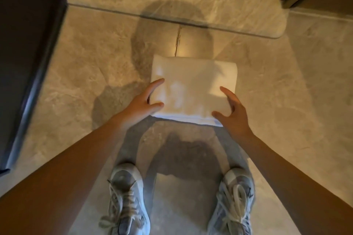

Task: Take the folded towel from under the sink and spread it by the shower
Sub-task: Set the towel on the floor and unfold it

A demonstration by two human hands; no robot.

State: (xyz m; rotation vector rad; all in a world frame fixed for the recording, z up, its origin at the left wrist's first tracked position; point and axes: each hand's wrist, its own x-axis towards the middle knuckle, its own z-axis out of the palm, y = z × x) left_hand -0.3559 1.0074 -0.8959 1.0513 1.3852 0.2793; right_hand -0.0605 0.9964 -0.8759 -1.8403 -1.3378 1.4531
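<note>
Hands frame the white folded terry towel [193, 89] at mid-frame on the beige marble floor [86, 59], just short of the glass shower edge [172, 20] crossing the upper frame, probably so it can open out there. Left hand [141, 104] and right hand [232, 112] rest at its near corners, fingers [155, 83] spread, gripping nothing I can see. No container shows.

No text, label, brand, number or sign can be read anywhere in the view. The towel [194, 89] is plain white, the shoes [127, 198] show no legible mark, and the floor [286, 91] bears only its stone veining.
</note>
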